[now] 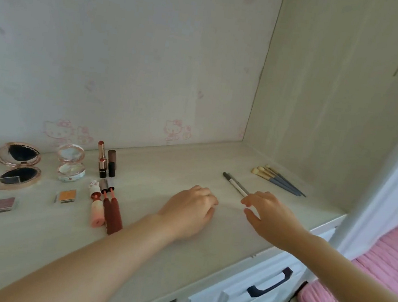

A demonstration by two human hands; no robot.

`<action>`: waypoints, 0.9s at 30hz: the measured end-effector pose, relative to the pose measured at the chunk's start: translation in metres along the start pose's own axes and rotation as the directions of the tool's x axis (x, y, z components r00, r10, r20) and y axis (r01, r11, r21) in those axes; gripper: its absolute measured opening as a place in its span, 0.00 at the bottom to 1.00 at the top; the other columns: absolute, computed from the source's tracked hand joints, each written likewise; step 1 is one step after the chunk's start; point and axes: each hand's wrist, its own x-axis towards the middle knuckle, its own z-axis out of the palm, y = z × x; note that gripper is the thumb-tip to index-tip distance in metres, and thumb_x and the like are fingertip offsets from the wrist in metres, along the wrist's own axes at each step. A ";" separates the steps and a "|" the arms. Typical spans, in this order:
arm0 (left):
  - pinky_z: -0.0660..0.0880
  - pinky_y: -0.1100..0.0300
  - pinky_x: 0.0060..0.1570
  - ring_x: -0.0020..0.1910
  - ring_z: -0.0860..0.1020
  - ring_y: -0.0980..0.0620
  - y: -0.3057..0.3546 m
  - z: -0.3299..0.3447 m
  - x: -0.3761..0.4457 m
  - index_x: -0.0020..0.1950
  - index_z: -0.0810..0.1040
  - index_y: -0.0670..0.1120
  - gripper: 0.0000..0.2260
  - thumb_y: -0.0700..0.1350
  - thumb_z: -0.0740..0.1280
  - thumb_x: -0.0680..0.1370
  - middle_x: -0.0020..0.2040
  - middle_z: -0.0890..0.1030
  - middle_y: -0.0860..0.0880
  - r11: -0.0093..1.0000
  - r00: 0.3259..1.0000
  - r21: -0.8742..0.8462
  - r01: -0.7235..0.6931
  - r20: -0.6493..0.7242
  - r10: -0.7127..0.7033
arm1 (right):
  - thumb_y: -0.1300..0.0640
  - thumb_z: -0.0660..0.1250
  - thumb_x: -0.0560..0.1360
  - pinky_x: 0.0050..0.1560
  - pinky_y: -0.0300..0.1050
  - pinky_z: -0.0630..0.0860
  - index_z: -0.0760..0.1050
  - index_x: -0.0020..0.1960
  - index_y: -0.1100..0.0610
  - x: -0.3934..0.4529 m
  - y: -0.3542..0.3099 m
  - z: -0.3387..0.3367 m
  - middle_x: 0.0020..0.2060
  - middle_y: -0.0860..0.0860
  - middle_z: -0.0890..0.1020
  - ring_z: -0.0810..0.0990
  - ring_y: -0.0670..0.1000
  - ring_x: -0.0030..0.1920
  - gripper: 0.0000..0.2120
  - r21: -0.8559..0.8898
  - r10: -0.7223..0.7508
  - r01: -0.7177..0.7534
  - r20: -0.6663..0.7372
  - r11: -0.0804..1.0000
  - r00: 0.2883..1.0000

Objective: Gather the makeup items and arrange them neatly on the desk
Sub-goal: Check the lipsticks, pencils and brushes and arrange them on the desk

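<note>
- Reaching across the surface (179, 268), our right hand (268, 214) spreads its fingers wide, fingertips at the near end of the eyeliner pencil (235, 184).
- Our left hand (190, 210) rests knuckles-up, fingers curled under, holding nothing we can see.
- Brushes (277, 179) lie beyond; lip tubes (106, 205) left.

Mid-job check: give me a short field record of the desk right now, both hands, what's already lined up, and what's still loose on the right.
left hand: resting on the desk, fingers curled, holding nothing
right hand: open, fingertips at the near end of the pencil
arranged at left: open compacts, lipsticks, lip gloss tubes, eyeshadow pans
loose at right: pencil, brushes in a bunch by the side wall
pencil gripped: not yet
</note>
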 end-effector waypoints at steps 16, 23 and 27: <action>0.55 0.56 0.72 0.77 0.54 0.48 -0.030 0.039 0.119 0.77 0.56 0.47 0.25 0.34 0.52 0.80 0.76 0.60 0.45 0.991 0.989 -0.052 0.122 0.089 -0.118 | 0.51 0.56 0.79 0.50 0.45 0.75 0.75 0.58 0.52 0.038 0.036 0.026 0.53 0.49 0.76 0.73 0.52 0.55 0.13 -0.073 0.023 -0.028 -0.057 0.997 0.998; 0.67 0.50 0.65 0.68 0.62 0.47 -0.047 0.041 0.116 0.71 0.67 0.49 0.20 0.37 0.52 0.81 0.66 0.69 0.48 0.996 0.997 -0.066 0.066 0.046 -0.063 | 0.49 0.59 0.79 0.50 0.44 0.74 0.74 0.60 0.51 0.042 0.030 0.029 0.54 0.47 0.75 0.71 0.50 0.54 0.13 0.015 0.059 -0.059 -0.048 0.998 0.997; 0.69 0.49 0.62 0.64 0.63 0.47 -0.051 0.037 0.111 0.65 0.75 0.49 0.16 0.40 0.55 0.81 0.61 0.70 0.48 0.999 0.998 -0.012 0.043 0.047 -0.042 | 0.48 0.59 0.79 0.51 0.45 0.74 0.75 0.56 0.51 0.042 0.028 0.031 0.54 0.47 0.73 0.70 0.49 0.55 0.11 0.036 0.106 -0.105 -0.031 0.994 0.994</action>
